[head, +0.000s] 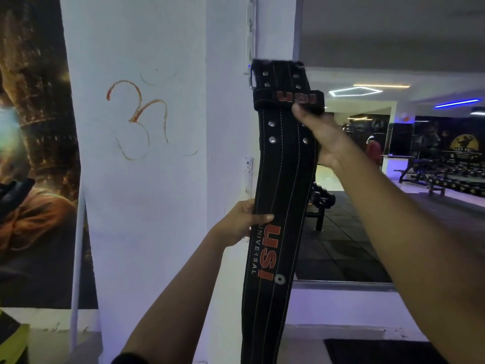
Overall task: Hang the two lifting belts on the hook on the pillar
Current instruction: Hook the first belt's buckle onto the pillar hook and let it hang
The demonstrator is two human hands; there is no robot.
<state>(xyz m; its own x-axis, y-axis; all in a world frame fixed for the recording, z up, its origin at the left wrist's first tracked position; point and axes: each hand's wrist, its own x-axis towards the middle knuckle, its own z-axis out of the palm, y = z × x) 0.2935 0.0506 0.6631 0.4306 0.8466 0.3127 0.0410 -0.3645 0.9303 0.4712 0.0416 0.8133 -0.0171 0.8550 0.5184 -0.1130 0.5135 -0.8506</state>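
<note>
Black leather with pale stitching fills the middle of the view: a lifting belt (278, 195) held upright in front of the white pillar (147, 179), its lower end running out of frame at 6 o'clock. Orange "USI" lettering and smaller "UNIVERSAL" lettering run lengthwise along its lower half.

Nearest, the left hand (242, 223) comes up from 7 o'clock and grips the belt's left edge just above the orange lettering, thumb laid across the front, fingers wrapped behind. Higher, the right hand (319, 139) reaches in from 4 o'clock and is closed on the belt's right edge just under the keeper loop (288, 98), which also carries orange "USI" letters. Metal rivets (272, 131) dot the strap between the two hands.

The belt's top end, with its metal buckle (252, 77), sits at 12 o'clock against the pillar's corner. Whether it touches a hook there cannot be told. A small white fitting (248, 164) is fixed to the pillar lower down, just left of the belt.

An orange symbol (139, 116) is drawn on the pillar's face at 10 o'clock. A dark poster (34, 153) lies at 9 o'clock. Farthest off, at 3 o'clock, a dumbbell rack (451, 177) stands under blue strip lights.
</note>
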